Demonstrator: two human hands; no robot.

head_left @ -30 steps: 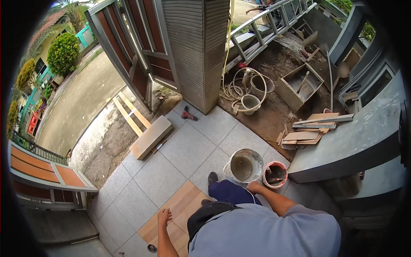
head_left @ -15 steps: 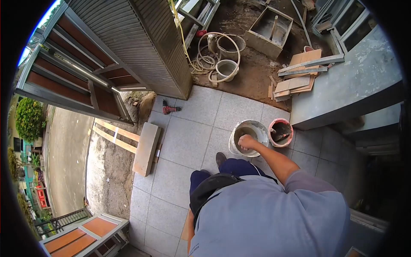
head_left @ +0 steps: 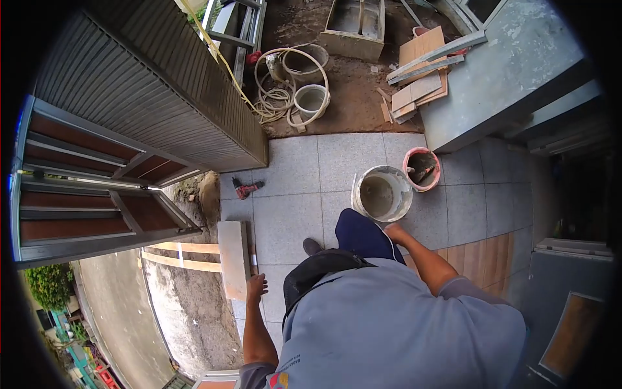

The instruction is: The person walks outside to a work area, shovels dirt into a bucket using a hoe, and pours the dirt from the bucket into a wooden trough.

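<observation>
- White bkt (head_left: 398,193) stands upright on tiled floor (head_left: 285,220), toward its far R part; grey stuff (head_left: 375,196) sits low inside, walls smeared.
- Pink-rimmed bkt (head_left: 424,188) is just beside it, nearer the floor's far R corner & the low wall (head_left: 453,123); dark tool (head_left: 425,174) leans inside.
- Slab (head_left: 232,249) lies lengthwise along floor's L edge, w/ pale wood strips (head_left: 184,258) running out from it over rough ground.
- Drill (head_left: 246,189) is on its side nr floor's far L corner, btwn slab's far end & ribbed pillar (head_left: 249,146).
- Risk: white bkt stands v. close to the bent knee (head_left: 357,227); a bump or a turn of the leg could prob. tip it & slop the contents, or knock it into pink-rimmed bkt.
- Risk: shoe (head_left: 312,247) is btwn slab & white bkt; a careless step L could catch slab's edge, & a step fwd could poss. land on drill.
- L grip: L hand (head_left: 256,285) is at slab's R edge, fingers a bit curled & apart, nothing seen held; can't tell if it touches slab.
- R grip: R hand (head_left: 396,232) is low beside the knee, just short of white bkt's near rim; fingers partly hidden, so can't tell if open or closed, or if anything's held.
</observation>
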